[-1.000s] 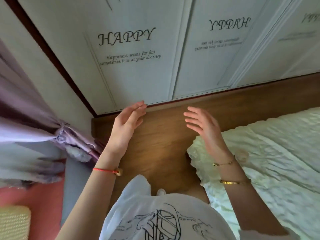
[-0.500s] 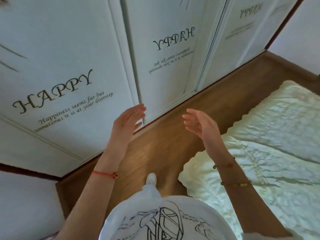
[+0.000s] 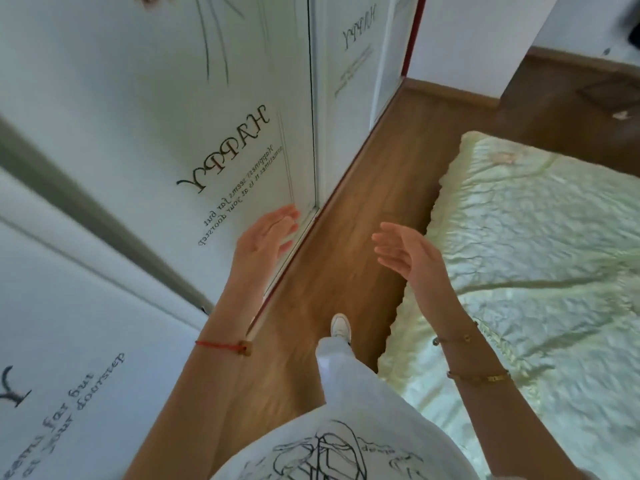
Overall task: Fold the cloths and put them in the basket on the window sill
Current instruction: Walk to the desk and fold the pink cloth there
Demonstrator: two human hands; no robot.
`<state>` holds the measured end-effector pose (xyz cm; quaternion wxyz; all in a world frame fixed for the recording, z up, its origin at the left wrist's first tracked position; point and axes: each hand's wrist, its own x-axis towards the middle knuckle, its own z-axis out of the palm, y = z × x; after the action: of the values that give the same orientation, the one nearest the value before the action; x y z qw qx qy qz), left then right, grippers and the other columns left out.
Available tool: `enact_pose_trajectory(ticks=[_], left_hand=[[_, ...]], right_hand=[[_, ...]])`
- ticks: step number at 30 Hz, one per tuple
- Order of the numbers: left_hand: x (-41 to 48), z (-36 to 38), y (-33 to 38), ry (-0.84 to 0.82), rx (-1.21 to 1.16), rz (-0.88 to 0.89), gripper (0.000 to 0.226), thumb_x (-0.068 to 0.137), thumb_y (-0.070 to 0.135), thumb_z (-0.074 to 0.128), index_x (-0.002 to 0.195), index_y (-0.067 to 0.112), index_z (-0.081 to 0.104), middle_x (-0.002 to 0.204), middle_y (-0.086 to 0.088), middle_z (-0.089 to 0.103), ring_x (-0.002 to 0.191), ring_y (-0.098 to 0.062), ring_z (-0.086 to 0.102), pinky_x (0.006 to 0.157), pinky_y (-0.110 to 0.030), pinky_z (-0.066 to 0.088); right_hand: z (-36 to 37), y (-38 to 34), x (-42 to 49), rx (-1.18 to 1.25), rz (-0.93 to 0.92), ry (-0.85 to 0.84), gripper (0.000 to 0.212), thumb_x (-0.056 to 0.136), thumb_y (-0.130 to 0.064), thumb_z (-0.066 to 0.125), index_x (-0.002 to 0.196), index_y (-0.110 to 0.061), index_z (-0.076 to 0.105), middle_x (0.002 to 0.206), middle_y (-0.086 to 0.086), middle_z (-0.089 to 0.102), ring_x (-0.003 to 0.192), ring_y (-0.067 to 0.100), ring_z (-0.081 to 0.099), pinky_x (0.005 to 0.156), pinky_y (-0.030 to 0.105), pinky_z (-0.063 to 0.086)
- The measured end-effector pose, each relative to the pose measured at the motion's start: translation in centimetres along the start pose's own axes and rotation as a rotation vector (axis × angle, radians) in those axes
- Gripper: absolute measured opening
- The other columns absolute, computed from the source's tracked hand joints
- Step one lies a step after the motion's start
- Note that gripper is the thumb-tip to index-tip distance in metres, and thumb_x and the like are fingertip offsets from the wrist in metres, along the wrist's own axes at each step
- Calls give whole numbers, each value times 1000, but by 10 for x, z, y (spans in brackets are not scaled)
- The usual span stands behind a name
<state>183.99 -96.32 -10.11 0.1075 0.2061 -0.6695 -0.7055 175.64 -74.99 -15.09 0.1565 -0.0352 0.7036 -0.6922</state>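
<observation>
Wooden floor runs between white doors on the left and a bed on the right, and we stand on it with one white shoe showing near us. Our left hand is raised and empty, fingers straight and close together. Its tips are at the door lettered HAPPY, but we cannot tell whether they touch it. Our right hand is held up apart from it, palm facing left, fingers loosely spread, holding nothing, above the floor by the bed's left edge. A red string circles the left wrist, and gold bracelets circle the right. The bed has a pale green, wrinkled cover. We cannot tell where the cloths or the basket are.
</observation>
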Motion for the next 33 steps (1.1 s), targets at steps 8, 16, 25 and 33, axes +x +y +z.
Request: enact_pose_trajectory(ticks=[8, 16, 25, 33], left_hand=[[200, 81, 41, -160, 21, 28, 27, 101, 20, 51, 124, 19, 65, 121, 3, 70, 117, -11, 64, 109, -39, 46], [381, 152, 62, -260, 65, 48, 32, 101, 24, 49, 129, 17, 62, 122, 2, 70, 117, -13, 64, 109, -42, 46], [614, 247, 86, -384, 18, 39, 31, 101, 21, 51, 129, 14, 63, 124, -1, 69, 119, -16, 64, 110, -42, 46], [797, 367, 122, -608, 127, 9, 32, 101, 23, 49, 131, 17, 61, 126, 3, 68, 120, -12, 62, 109, -39, 46]], right_hand=[[-43, -51, 181, 33, -10, 125, 38, 105, -31, 37, 127, -11, 61, 120, 7, 69, 109, 21, 68, 100, 38, 53], [-83, -88, 352, 68, -12, 217, 37, 105, -30, 38, 124, -11, 63, 117, 9, 70, 107, 22, 68, 100, 41, 53], [-124, -119, 560, 90, -41, 331, 37, 105, -31, 37, 121, -11, 65, 114, 8, 72, 106, 20, 69, 100, 41, 53], [-178, -159, 719, 131, -37, 537, 35, 104, -31, 41, 117, -13, 68, 109, 4, 74, 103, 17, 70, 95, 36, 55]])
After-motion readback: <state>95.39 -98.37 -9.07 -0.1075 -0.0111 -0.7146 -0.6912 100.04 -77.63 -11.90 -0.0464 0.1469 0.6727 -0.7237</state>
